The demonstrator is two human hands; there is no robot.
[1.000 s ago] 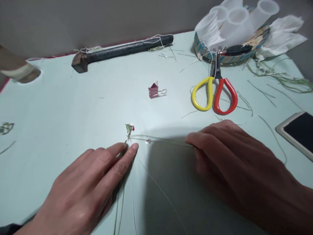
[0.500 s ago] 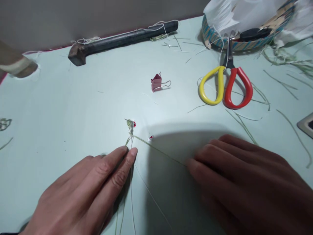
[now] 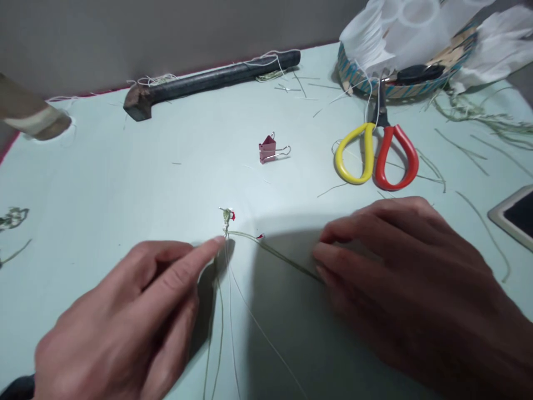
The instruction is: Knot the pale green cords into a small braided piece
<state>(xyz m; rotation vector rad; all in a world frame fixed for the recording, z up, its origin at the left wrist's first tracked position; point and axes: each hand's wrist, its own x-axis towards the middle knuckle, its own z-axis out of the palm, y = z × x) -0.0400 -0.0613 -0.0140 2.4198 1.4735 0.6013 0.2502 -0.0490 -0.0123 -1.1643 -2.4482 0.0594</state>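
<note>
A small knotted green and white piece (image 3: pixel 226 218) lies on the pale table with a red bit beside it. Green cords (image 3: pixel 287 260) run from its lower end rightward to my right hand (image 3: pixel 400 283), whose thumb and fingertips are pinched on them. My left hand (image 3: pixel 137 316) rests at the lower left, its extended index fingertip touching just below the knots and the other fingers curled under. White threads (image 3: pixel 254 322) and more green cords (image 3: pixel 220 316) trail down the table between the hands.
Yellow and red handled scissors (image 3: pixel 377 158) lie at the upper right before a woven basket (image 3: pixel 403 90). A maroon binder clip (image 3: pixel 267 150) stands mid-table. Behind it lies a dark metal bar (image 3: pixel 216 79). A phone-like device (image 3: pixel 514 214) is at the right edge, among loose cord scraps.
My left middle finger has drawn back, leaving the index finger at the knots. Two green cords now run toward my right hand instead of one. The view has shifted slightly.
</note>
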